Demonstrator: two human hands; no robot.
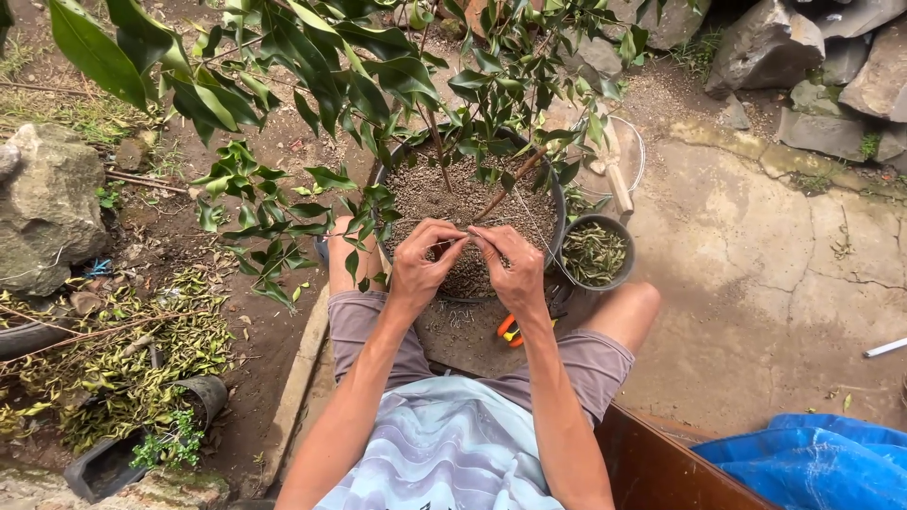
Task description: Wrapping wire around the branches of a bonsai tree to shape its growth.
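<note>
My left hand [422, 263] was raised over the near rim of the large black pot [559, 210], wrist bent, forearm running up from my lap. Its fingers were curled in, thumb and forefinger pressed together on the end of a thin wire [465, 235]. My right hand [511, 269] mirrored it just beside, knuckles up, fingertips pinched on the same wire; the two hands nearly touched at the thumbs. The wire ran short and level between them, above the gritty soil [436, 194]. Whether a strand trailed on toward the right I could not tell for certain.

Surroundings, left to right: a grey rock [42, 212] at the far left; below it a heap of cut leafy twigs [123, 354] and a tipped black nursery pot [113, 453]. Leafy branches [283, 94] of the potted tree spread over the top of the view, hanging in front of my left knee [345, 255]. A brown stem [505, 189] leaned out of the soil just beyond my fingers. Orange-handled cutters [510, 331] lay on the ground beneath my right wrist, partly hidden. A small bowl of clippings [595, 253] stood touching the big pot's right side. Stacked stones [812, 66] were at top right, a blue tarp [812, 463] at bottom right
</note>
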